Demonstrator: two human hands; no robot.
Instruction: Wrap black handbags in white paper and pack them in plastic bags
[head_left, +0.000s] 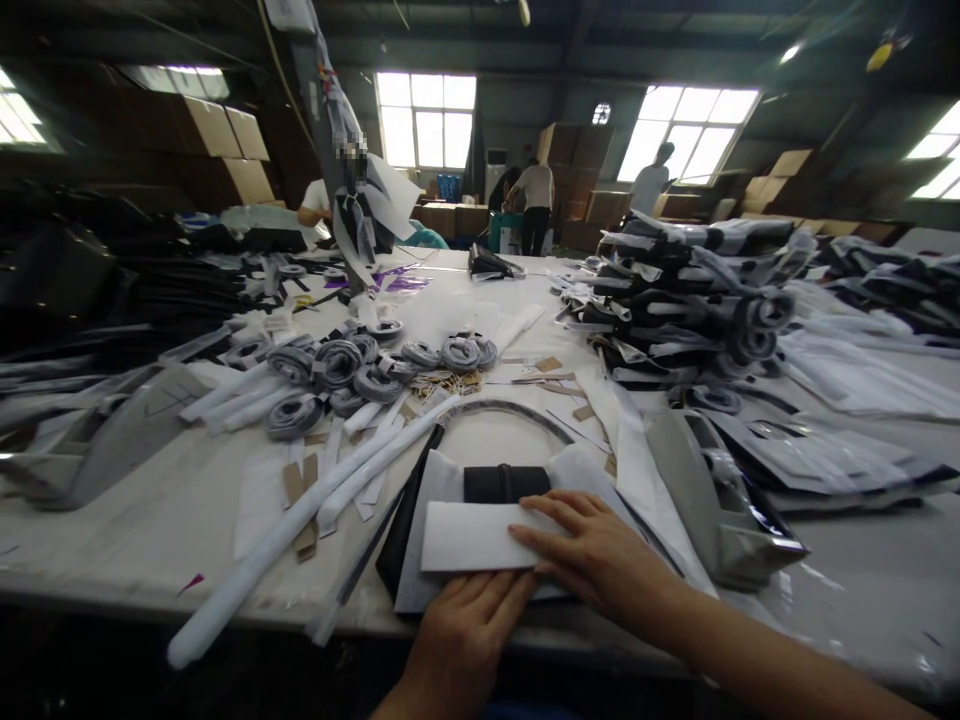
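Observation:
A black handbag (507,483) with a curved grey handle (504,409) lies flat at the near edge of the white table (180,510), partly wrapped in white paper. A folded white sheet (469,536) rests across it. My right hand (592,548) lies flat on that sheet, fingers stretched out to the left. My left hand (466,625) comes up from below at the table edge, its fingertips touching the wrapped bag's lower edge, fingers held together and fairly straight.
Rolled grey straps (337,365), white foam tubes (300,515) and cardboard tags lie to the left. A tall heap of wrapped black bags (675,310) stands at the right, and grey bags (724,500) sit beside my hands. People stand at the far end (536,205).

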